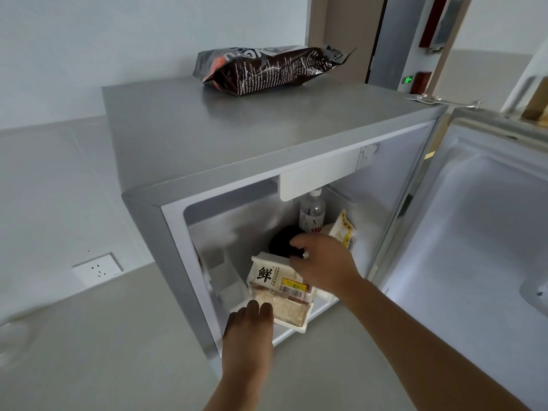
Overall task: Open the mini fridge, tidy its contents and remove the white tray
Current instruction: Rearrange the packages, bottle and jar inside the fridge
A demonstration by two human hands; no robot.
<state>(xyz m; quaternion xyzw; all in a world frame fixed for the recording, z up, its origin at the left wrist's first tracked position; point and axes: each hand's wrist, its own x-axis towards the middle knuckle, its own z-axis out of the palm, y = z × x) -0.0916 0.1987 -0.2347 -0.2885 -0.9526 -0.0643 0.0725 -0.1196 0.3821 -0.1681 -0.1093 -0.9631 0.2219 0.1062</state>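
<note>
With the left hand (252,324) pinching the tray (292,321) at lower centre and the right hand (320,262) curled round a dark jar (283,243), the tilted tray could spill its pack (278,289).

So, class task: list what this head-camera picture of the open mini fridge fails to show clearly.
- Black object: the right hand covers part of it; identity unclear.
- Left hand: its fingers' grip on the white tray is hidden.
- Bottle label: too small to read.
- Fridge door: cut off at the right edge.
</note>
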